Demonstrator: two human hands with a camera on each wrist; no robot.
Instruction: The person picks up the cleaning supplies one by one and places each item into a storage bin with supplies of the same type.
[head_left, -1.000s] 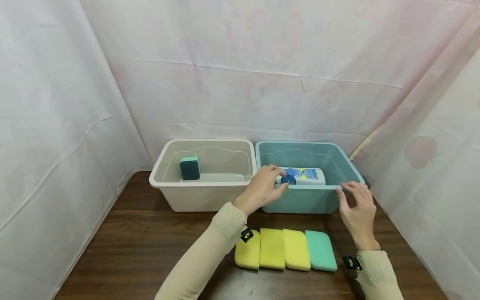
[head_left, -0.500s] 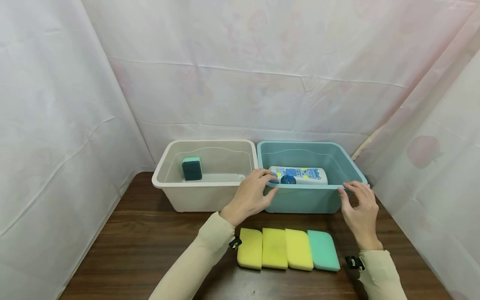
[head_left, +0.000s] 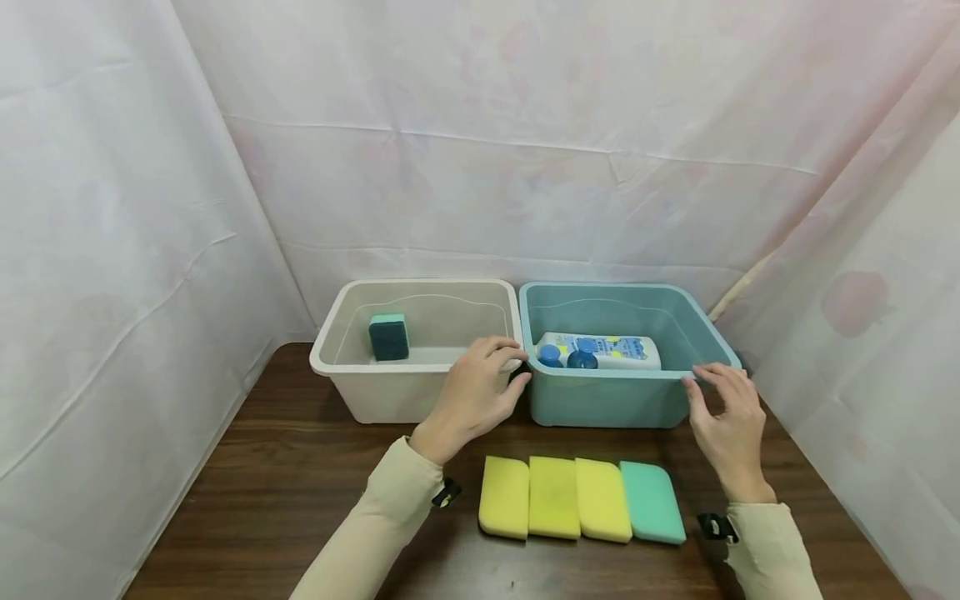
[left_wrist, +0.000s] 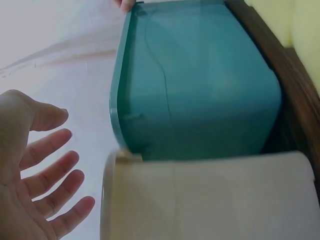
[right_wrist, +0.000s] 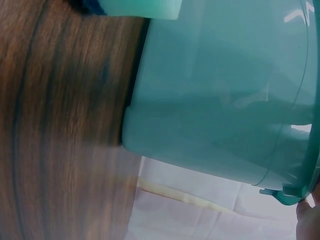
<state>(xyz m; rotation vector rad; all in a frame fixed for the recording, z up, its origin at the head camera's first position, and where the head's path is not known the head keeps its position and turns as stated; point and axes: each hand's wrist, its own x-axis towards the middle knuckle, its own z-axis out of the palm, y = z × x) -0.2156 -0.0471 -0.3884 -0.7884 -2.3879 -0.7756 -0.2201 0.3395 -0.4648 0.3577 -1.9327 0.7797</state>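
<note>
My left hand (head_left: 480, 392) is over the front right corner of the white bin (head_left: 408, 396), thumb and fingers apart. In the left wrist view that hand (left_wrist: 50, 170) has its fingers spread, with nothing in them. My right hand (head_left: 727, 425) holds the front rim of the blue bin (head_left: 607, 402) near its right corner, thumb outside and fingers on top. Inside the blue bin lie a white bottle (head_left: 630, 352) with a blue and yellow label and two blue-capped items (head_left: 583, 354), partly hidden by the rim. A green sponge (head_left: 388, 337) with a dark scouring face stands in the white bin.
Three yellow sponges (head_left: 553, 497) and one mint green sponge (head_left: 651, 502) lie in a row on the brown wooden table (head_left: 255, 492), in front of the blue bin. The bins stand side by side against a pale curtain (head_left: 480, 183), which also hangs at both sides.
My left hand has moved left, from the blue-capped items in the blue bin to the white bin's corner. The right hand stays at the blue rim. The view has shifted slightly.
</note>
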